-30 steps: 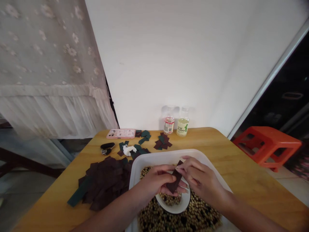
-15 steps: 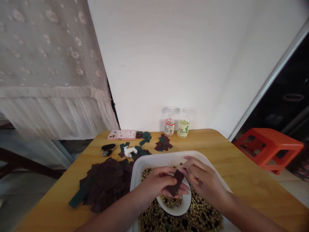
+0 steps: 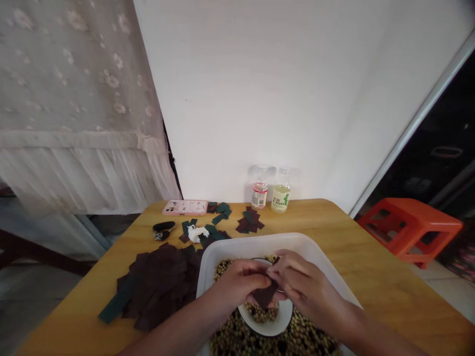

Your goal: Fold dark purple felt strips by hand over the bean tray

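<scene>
Over a white bowl (image 3: pixel 285 321) my left hand (image 3: pixel 247 281) grips a dark brown rectangular piece (image 3: pixel 265 295), perhaps fabric or leather, its thumb pressed on top. My right hand (image 3: pixel 306 277) pinches the far end of the same piece, fingers curled close against it. The bowl holds some small tan beads and rests in a white tray (image 3: pixel 208 259). Many tan and black beads (image 3: pixel 237 336) spread around it in the tray. Both hands hide part of the bowl and tray.
A heap of dark brown and green pieces (image 3: pixel 163 282) lies left of the tray. Farther back are a pink phone (image 3: pixel 185 207), keys (image 3: pixel 163 230), crumpled white tissue (image 3: pixel 197 233) and two bottles (image 3: pixel 281 198) by the wall. An orange stool (image 3: pixel 411 227) stands right of the wooden table (image 3: pixel 386 282).
My right hand has closed in on the brown piece's far end and shifted slightly left. The piece now looks bent or folded, with less of it showing.
</scene>
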`<state>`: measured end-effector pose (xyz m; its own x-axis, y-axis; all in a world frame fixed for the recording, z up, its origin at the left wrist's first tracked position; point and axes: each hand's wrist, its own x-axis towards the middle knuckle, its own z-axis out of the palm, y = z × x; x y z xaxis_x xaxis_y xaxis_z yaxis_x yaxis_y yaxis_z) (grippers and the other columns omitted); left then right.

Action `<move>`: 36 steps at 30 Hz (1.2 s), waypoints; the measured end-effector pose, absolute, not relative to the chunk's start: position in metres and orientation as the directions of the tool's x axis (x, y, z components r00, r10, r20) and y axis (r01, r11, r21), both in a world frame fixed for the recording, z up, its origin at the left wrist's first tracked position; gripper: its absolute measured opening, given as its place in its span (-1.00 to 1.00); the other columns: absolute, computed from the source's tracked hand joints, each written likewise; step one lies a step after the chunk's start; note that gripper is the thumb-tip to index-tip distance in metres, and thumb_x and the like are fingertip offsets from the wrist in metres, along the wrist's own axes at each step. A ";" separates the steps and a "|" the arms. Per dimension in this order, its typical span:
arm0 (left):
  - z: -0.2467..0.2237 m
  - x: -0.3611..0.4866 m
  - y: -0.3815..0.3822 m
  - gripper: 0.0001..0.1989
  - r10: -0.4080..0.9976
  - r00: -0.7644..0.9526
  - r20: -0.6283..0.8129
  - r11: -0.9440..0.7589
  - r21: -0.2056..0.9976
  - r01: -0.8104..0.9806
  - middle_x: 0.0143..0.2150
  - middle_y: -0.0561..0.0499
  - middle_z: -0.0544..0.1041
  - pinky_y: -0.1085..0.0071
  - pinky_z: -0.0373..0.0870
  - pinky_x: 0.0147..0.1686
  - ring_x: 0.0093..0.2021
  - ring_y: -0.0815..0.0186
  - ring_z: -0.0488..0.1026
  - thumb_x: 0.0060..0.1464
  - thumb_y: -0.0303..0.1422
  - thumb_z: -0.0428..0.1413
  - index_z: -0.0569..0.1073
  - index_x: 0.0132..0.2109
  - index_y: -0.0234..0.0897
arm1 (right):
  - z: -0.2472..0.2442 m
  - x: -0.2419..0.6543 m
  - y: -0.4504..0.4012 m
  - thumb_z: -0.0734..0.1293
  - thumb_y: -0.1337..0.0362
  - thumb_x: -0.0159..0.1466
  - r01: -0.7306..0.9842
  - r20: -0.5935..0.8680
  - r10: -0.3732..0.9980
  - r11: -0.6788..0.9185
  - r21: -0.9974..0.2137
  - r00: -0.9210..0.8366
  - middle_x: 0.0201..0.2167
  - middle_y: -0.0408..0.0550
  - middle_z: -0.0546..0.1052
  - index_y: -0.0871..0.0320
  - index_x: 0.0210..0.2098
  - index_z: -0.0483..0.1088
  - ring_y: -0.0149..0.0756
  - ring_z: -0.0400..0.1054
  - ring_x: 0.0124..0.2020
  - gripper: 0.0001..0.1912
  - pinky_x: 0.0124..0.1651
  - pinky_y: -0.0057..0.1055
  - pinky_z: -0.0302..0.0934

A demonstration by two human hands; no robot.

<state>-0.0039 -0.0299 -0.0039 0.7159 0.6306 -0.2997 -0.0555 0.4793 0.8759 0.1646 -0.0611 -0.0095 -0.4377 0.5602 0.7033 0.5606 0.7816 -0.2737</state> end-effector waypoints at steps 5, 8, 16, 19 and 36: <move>-0.005 -0.004 -0.029 -0.71 0.643 0.697 -0.317 0.484 0.874 -0.049 -0.34 -0.10 0.56 0.46 0.36 -0.40 -0.32 0.25 0.51 -0.20 -0.39 0.14 0.51 -0.23 -0.34 | -0.009 0.164 -0.059 0.17 0.51 0.18 0.603 0.718 0.597 0.735 -0.311 -0.357 -0.58 -0.20 0.28 0.13 -0.65 0.08 -0.45 0.23 -0.50 -0.68 -0.05 -0.25 0.23; -0.005 -0.004 -0.029 -0.69 0.636 0.708 -0.308 0.481 0.875 -0.050 -0.36 -0.09 0.57 0.47 0.36 -0.42 -0.35 0.26 0.51 -0.21 -0.40 0.14 0.51 -0.21 -0.33 | -0.010 0.165 -0.059 0.16 0.53 0.17 0.569 0.703 0.575 0.770 -0.289 -0.420 -0.54 -0.18 0.30 0.14 -0.64 0.09 -0.45 0.25 -0.47 -0.70 -0.05 -0.27 0.23; -0.002 -0.004 -0.031 -0.70 0.637 0.700 -0.323 0.495 0.867 -0.050 -0.33 -0.10 0.57 0.46 0.37 -0.39 -0.33 0.26 0.52 -0.21 -0.39 0.16 0.51 -0.22 -0.33 | -0.008 0.168 -0.059 0.16 0.53 0.17 0.588 0.726 0.576 0.754 -0.293 -0.376 -0.55 -0.18 0.30 0.13 -0.63 0.09 -0.42 0.26 -0.44 -0.70 -0.07 -0.24 0.24; -0.002 -0.004 -0.031 -0.70 0.638 0.705 -0.309 0.486 0.872 -0.057 -0.31 -0.10 0.57 0.47 0.37 -0.39 -0.32 0.26 0.51 -0.18 -0.39 0.15 0.50 -0.20 -0.32 | -0.009 0.168 -0.058 0.15 0.52 0.17 0.571 0.703 0.581 0.765 -0.298 -0.411 -0.55 -0.17 0.29 0.12 -0.62 0.11 -0.40 0.25 -0.43 -0.72 -0.10 -0.25 0.25; -0.003 -0.004 -0.031 -0.71 0.641 0.716 -0.277 0.475 0.876 -0.085 -0.30 -0.10 0.55 0.41 0.38 -0.34 -0.31 0.24 0.51 -0.15 -0.42 0.13 0.49 -0.18 -0.32 | -0.013 0.168 -0.059 0.16 0.55 0.16 0.592 0.707 0.588 0.750 -0.295 -0.393 -0.51 -0.15 0.34 0.14 -0.59 0.16 -0.40 0.26 -0.42 -0.74 -0.05 -0.24 0.20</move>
<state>-0.0037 -0.0306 -0.0034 0.7160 0.6406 -0.2774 -0.0854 0.4747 0.8760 0.1681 -0.0587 -0.0129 -0.3934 0.5882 0.7066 0.5919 0.7501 -0.2949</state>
